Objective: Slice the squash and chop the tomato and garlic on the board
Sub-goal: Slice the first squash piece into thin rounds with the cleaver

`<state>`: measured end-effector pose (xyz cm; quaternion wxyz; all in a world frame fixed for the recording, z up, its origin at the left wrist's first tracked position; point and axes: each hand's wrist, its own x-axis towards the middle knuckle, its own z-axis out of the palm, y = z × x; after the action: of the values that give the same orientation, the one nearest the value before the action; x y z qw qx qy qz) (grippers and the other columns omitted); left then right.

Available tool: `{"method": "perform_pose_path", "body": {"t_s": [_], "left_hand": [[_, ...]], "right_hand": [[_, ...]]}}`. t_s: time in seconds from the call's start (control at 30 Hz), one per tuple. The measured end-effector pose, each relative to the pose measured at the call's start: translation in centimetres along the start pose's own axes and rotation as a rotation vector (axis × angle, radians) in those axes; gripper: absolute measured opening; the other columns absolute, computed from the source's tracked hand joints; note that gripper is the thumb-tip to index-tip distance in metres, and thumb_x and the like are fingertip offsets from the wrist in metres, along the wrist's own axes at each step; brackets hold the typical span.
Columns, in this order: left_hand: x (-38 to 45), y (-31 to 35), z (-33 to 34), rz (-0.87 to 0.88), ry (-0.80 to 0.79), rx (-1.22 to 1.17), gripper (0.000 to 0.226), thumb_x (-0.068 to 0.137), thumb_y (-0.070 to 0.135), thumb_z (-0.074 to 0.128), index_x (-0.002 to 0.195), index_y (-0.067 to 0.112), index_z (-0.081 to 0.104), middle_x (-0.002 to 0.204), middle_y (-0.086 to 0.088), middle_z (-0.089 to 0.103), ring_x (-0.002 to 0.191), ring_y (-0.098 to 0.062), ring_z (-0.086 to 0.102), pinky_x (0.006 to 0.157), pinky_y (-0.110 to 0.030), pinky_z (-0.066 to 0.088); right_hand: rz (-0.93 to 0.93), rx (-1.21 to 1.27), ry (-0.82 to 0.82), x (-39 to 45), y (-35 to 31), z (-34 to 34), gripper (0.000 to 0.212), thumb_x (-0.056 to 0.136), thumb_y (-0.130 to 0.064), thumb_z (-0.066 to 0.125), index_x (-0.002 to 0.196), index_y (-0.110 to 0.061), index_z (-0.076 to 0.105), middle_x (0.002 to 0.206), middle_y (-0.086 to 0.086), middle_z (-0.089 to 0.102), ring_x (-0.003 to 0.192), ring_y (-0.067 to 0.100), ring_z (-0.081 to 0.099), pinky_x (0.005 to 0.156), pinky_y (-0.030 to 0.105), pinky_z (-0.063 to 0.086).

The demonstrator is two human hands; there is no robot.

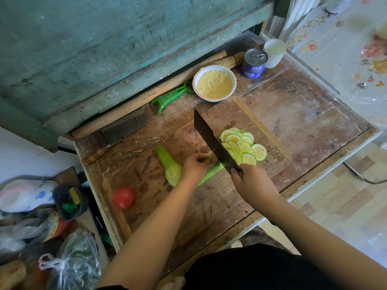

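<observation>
The board (pixel 209 206) lies on the worn wooden bench (pixel 303 114), one corner toward the white bowl (pixel 214 83) of yellow powder, its near-left edge running beside the bench's left rim. Bare board surface shows between the tomato (pixel 123 197) and the person's forearms, and on the bench right of the board as far as its right edge.

The squash (pixel 170 167) lies at mid-board, long axis running from upper left to lower right, the narrow tip pointing up-left toward the second cleaver (pixel 117 133) (flat on the bench by the wall). The left hand (pixel 195 165) covers the squash's middle; its fingers (pixel 204 154) curl over the top and press it down, so the cut face is hidden. A pale green part shows again below the wrist.

The right hand (pixel 251 182) grips the handle of the cleaver (pixel 213 141); the fingers wrap round it and hide the handle completely. The dark blade stands on edge across the squash, tip pointing up-left, between the left hand and the slices (pixel 243 145), which lie overlapped just right of the blade. How many slices are stacked cannot be told.

The tomato rests on the board's near-left corner, well apart from the squash. Garlic cannot be made out. A green peeler (pixel 170 96) lies beside the bowl; two stacked tins (pixel 254 62) and a white cup (pixel 274 52) stand at the far corner.
</observation>
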<state>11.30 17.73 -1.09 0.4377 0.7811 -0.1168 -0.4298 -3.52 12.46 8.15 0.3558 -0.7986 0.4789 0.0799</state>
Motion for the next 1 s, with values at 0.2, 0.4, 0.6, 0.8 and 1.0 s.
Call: {"method": "perform_pose_path", "body": {"t_s": [0.2, 0.4, 0.6, 0.8, 1.0], "left_hand": [[-0.2, 0.1, 0.1, -0.009, 0.009, -0.025, 0.028, 0.075, 0.02, 0.079, 0.098, 0.008, 0.068, 0.096, -0.004, 0.068, 0.094, -0.018, 0.063, 0.088, -0.034, 0.049], [0.0, -0.1, 0.2, -0.007, 0.019, -0.022, 0.027, 0.073, 0.021, 0.081, 0.094, 0.011, 0.068, 0.094, -0.005, 0.069, 0.095, -0.022, 0.064, 0.089, -0.038, 0.051], [-0.1, 0.0, 0.1, -0.012, 0.021, 0.023, 0.034, 0.074, 0.027, 0.08, 0.102, 0.012, 0.067, 0.095, 0.0, 0.066, 0.092, -0.018, 0.062, 0.083, -0.03, 0.049], [-0.4, 0.1, 0.1, 0.059, 0.033, 0.137, 0.038, 0.079, 0.03, 0.076, 0.11, 0.01, 0.066, 0.098, 0.002, 0.063, 0.095, -0.016, 0.06, 0.078, -0.024, 0.043], [-1.2, 0.3, 0.3, 0.09, 0.043, 0.296, 0.042, 0.087, 0.035, 0.065, 0.123, 0.014, 0.061, 0.124, -0.003, 0.063, 0.113, -0.021, 0.057, 0.09, -0.029, 0.044]], "right_hand": [[-0.015, -0.005, -0.031, 0.4, 0.0, 0.1, 0.037, 0.099, -0.029, 0.041, 0.068, -0.01, 0.047, 0.057, 0.004, 0.046, 0.05, 0.019, 0.044, 0.045, 0.027, 0.028], [0.007, -0.031, -0.065, 1.3, -0.1, 0.6, 0.038, 0.099, -0.03, 0.04, 0.066, -0.012, 0.045, 0.059, 0.004, 0.046, 0.051, 0.02, 0.044, 0.045, 0.027, 0.03], [0.057, -0.045, -0.07, 2.3, -0.2, 1.9, 0.038, 0.099, -0.028, 0.039, 0.064, -0.013, 0.04, 0.062, 0.004, 0.046, 0.053, 0.021, 0.043, 0.046, 0.027, 0.03], [0.083, -0.034, -0.073, 2.6, -0.2, 2.9, 0.038, 0.099, -0.032, 0.037, 0.065, -0.016, 0.037, 0.066, 0.003, 0.047, 0.059, 0.023, 0.046, 0.051, 0.029, 0.033], [0.028, 0.053, -0.089, 2.5, 0.4, 1.3, 0.032, 0.098, -0.029, 0.041, 0.07, -0.013, 0.046, 0.069, 0.007, 0.053, 0.058, 0.023, 0.049, 0.047, 0.028, 0.033]]}}
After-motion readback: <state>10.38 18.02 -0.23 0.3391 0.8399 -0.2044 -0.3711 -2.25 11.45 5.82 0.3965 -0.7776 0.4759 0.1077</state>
